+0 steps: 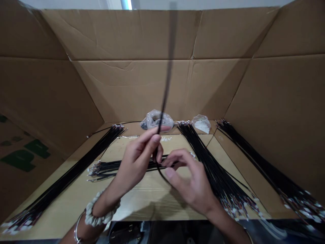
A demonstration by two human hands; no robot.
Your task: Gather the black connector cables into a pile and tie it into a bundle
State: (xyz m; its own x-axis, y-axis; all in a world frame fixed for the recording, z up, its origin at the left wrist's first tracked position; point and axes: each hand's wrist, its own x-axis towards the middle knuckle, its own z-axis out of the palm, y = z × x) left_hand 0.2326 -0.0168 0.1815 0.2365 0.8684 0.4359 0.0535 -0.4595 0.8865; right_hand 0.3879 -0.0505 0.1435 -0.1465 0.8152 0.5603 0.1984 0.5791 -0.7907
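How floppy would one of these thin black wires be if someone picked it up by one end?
The thin black wire held in the left hand seems light and fairly flexible, since it curves softly below the fingers. Its upper length stands unsupported, suggesting slight springiness. Wires in the loose bundle might snag at their ends.

You had a thin black cable (164, 101) pinched upright in your left hand (138, 159), top end blurred, lower end curving down by your right hand (190, 179), just over a loose bundle of black cables (119, 166) on the cardboard (142, 200).
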